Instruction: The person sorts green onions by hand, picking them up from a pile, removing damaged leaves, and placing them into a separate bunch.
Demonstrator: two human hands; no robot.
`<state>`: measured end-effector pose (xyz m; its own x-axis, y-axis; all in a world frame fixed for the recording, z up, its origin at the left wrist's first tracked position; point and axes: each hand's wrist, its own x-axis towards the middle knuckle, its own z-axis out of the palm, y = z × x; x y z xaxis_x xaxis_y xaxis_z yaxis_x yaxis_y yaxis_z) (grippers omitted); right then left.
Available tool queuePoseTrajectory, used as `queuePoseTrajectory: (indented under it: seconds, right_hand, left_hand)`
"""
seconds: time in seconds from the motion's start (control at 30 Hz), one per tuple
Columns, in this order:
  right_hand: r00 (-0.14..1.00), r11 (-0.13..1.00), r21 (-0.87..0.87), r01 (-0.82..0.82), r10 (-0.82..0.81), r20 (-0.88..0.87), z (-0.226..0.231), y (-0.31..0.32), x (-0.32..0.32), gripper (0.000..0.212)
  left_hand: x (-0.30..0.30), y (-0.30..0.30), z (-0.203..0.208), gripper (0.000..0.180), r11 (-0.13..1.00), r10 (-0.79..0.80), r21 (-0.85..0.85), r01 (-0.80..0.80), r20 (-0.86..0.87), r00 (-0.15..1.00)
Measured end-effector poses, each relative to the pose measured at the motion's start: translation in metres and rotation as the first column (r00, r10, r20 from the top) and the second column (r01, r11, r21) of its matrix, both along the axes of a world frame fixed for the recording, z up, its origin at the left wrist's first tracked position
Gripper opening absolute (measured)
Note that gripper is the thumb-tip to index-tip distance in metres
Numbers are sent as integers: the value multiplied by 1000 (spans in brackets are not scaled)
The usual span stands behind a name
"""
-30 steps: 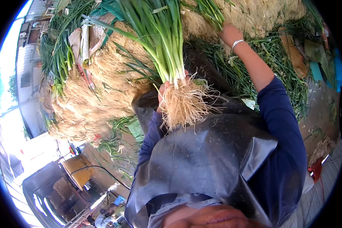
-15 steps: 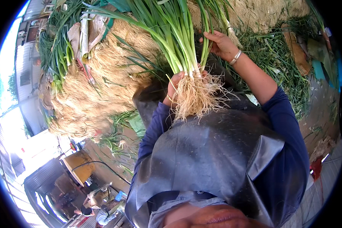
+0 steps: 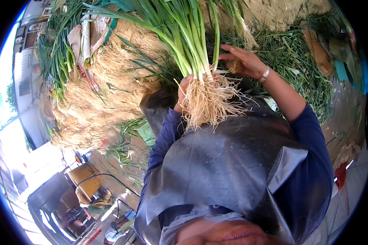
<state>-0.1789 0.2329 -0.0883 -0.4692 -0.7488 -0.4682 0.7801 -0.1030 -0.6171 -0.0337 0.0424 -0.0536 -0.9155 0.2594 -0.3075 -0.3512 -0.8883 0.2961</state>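
My left hand point(image 3: 184, 90) is closed round the white lower stems of a bunch of spring onions point(image 3: 194, 53). The pale, tangled roots point(image 3: 210, 102) hang toward me above my dark apron point(image 3: 216, 163), and the green leaves point away. Most of the left fingers are hidden behind the stems and roots. To the right of the bunch is my right hand point(image 3: 247, 63), fingers spread and a little bent, beside the outermost stalk. I make out nothing held in it; a thin pale strand shows near its fingertips.
A large heap of spring onions with straw-coloured roots point(image 3: 110, 98) lies to the left and beyond. Loose green leaves point(image 3: 294, 61) cover the ground at right. A few onions point(image 3: 245, 32) lie just past my right hand. A yellowish box-like object point(image 3: 86, 179) and people are farther off, lower left.
My right hand has come off the outer stalk and moved slightly right and nearer to me, its fingers spreading. My left hand keeps its hold on the bunch.
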Motion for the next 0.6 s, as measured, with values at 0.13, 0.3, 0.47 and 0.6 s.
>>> queuePoseTrajectory:
  seconds: [0.13,0.3,0.47,0.6]
  right_hand:
    - [976,933,-288,-215,201,-80,-15,-24,-7,31]
    - [895,859,-252,-446,422,-145,2,55,9,24]
    - [693,525,716,-460,717,-80,-77,181,-7,24]
    - [88,-33,989,-145,995,46,-175,203,11,30]
  left_hand:
    - [0,-11,-26,74,992,-28,122,41,-105,994]
    - [5,-4,4,79,989,28,-146,-26,7,1000]
    - [-2,-1,8,86,991,18,-134,-22,-33,999]
    - [-3,-7,-10,92,995,-58,81,62,-52,997]
